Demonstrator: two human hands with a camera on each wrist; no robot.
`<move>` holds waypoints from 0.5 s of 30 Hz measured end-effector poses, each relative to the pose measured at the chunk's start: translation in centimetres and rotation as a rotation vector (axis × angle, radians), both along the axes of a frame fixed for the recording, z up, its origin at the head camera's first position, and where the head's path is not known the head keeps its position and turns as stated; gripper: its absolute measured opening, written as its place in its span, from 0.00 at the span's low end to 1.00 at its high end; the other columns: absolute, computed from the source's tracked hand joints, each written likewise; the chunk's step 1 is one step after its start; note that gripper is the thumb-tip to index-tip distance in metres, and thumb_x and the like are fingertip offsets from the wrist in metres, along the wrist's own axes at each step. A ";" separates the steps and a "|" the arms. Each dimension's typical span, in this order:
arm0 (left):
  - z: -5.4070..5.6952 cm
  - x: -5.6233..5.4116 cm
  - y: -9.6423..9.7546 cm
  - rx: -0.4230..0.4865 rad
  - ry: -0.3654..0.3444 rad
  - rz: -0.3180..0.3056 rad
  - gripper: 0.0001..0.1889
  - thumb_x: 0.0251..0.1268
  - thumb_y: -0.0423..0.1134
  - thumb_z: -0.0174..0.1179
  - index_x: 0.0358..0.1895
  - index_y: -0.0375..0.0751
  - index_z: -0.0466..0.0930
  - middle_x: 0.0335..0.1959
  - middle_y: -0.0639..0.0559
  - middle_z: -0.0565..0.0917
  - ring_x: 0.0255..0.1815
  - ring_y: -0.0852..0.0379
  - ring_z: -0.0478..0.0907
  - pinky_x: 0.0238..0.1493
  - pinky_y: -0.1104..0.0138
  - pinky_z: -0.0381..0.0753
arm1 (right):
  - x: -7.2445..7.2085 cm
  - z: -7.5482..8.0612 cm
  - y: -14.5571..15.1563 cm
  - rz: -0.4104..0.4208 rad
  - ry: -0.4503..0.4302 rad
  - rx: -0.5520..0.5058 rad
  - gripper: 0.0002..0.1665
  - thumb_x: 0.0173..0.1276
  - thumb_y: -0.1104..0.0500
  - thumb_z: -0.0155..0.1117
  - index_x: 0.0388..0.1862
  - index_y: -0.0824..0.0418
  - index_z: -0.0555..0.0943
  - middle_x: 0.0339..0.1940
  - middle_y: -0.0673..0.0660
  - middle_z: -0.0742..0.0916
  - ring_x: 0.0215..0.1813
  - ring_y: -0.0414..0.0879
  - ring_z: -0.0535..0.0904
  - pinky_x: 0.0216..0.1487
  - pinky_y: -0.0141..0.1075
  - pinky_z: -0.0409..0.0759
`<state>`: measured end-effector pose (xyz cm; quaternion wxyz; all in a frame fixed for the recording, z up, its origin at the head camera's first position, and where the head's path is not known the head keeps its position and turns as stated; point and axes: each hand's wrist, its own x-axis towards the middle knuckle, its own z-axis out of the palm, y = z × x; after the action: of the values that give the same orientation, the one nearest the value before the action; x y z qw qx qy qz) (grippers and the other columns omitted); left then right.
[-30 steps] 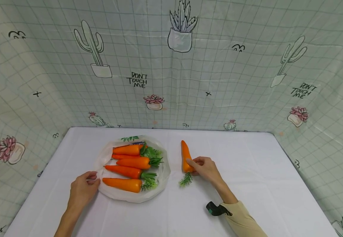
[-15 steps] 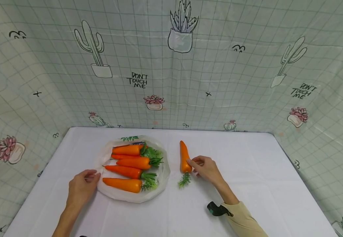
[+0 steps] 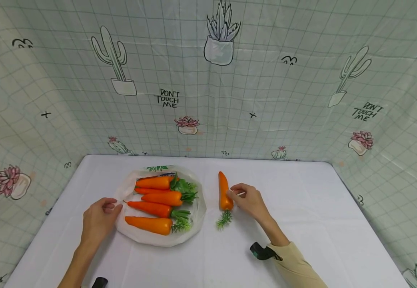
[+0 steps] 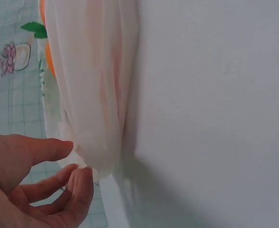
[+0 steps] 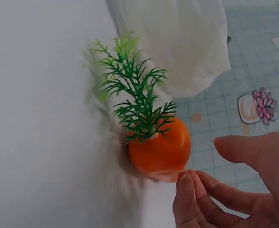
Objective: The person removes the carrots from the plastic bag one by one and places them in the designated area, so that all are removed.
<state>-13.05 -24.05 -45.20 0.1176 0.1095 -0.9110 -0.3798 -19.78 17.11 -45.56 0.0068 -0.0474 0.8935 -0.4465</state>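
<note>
My left hand [image 3: 100,222] is at the left edge of a white plastic bag [image 3: 147,239], its thumb and fingers slightly apart. In the left wrist view the fingertips [image 4: 86,172] meet or nearly meet the gathered bag [image 4: 94,85]. Several orange carrots [image 3: 148,225] with green tops lie on the bag. To the right, a single carrot [image 3: 224,192] lies on the table, its leafy top [image 3: 224,220] towards me. My right hand [image 3: 249,201] is beside it. In the right wrist view the thumb is apart from this carrot [image 5: 160,149], while the fingertips are close to its underside.
A white cloth covers the table [image 3: 302,208]. Behind and at both sides hangs a pale grid curtain [image 3: 248,88] with cactus drawings. Black wrist cameras show at the right wrist [image 3: 262,252] and near the left forearm [image 3: 100,282].
The single carrot shifted slightly left, then the right thumb and fingers came away from their grip. My left hand moved a little up and left; the bag's left edge spread slightly left.
</note>
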 end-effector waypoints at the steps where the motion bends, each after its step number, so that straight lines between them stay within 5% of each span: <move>1: 0.1 -0.1 0.0 -0.005 0.005 -0.004 0.14 0.68 0.34 0.65 0.48 0.23 0.82 0.38 0.32 0.85 0.40 0.38 0.82 0.32 0.75 0.76 | 0.0 0.2 -0.1 0.008 0.011 -0.004 0.16 0.72 0.56 0.69 0.51 0.66 0.86 0.42 0.57 0.88 0.43 0.50 0.84 0.43 0.39 0.83; 5: 0.6 -0.7 0.1 -0.018 0.009 -0.019 0.16 0.68 0.33 0.65 0.52 0.23 0.81 0.42 0.29 0.84 0.42 0.37 0.82 0.34 0.73 0.78 | -0.2 0.9 -0.8 0.038 0.054 -0.036 0.15 0.72 0.59 0.68 0.52 0.67 0.85 0.41 0.57 0.88 0.44 0.51 0.84 0.46 0.40 0.83; 12: 0.9 -1.6 0.6 -0.039 0.030 -0.014 0.17 0.67 0.30 0.66 0.54 0.21 0.79 0.44 0.26 0.82 0.43 0.35 0.81 0.48 0.45 0.84 | -0.3 2.1 -1.9 0.082 0.119 -0.088 0.16 0.72 0.61 0.68 0.53 0.70 0.84 0.43 0.60 0.89 0.46 0.54 0.85 0.51 0.44 0.84; 15: 1.0 -1.9 0.6 -0.041 0.043 -0.021 0.16 0.67 0.29 0.66 0.54 0.21 0.80 0.43 0.27 0.82 0.43 0.35 0.81 0.49 0.45 0.84 | -0.3 2.3 -2.5 0.099 0.130 -0.107 0.16 0.72 0.60 0.68 0.53 0.70 0.84 0.43 0.59 0.89 0.47 0.53 0.85 0.52 0.43 0.84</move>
<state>-14.97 -23.47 -44.15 0.1354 0.0893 -0.9169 -0.3647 -20.10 14.66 -43.21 -0.0315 -0.1207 0.8636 -0.4886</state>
